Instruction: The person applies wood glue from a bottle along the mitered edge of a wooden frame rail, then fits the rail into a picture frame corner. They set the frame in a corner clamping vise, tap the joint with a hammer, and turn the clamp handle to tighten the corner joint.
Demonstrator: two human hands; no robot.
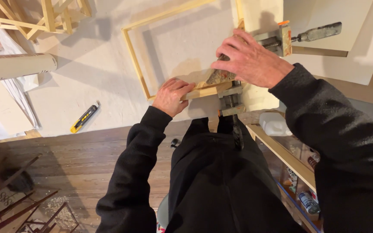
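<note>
A light wooden frame [134, 56] lies flat on a pale work table [91, 77]. My left hand [173, 96] presses on the frame's near rail, fingers curled over the wood. My right hand [249, 58] is closed over a speckled brownish block [218, 77] that rests on the frame's near right corner. Just below that corner a metal clamp [231, 101] grips the table edge. A second clamp [296, 36] with an orange-tipped jaw and a grey handle sits beyond my right hand.
A yellow and black utility knife [84, 117] lies near the table's front edge at left. A cardboard tube [20, 65] and stacked wooden frames [35, 17] are at the far left. A shelf with cans [309, 202] stands at lower right. Chair parts [14, 198] lie on the wooden floor.
</note>
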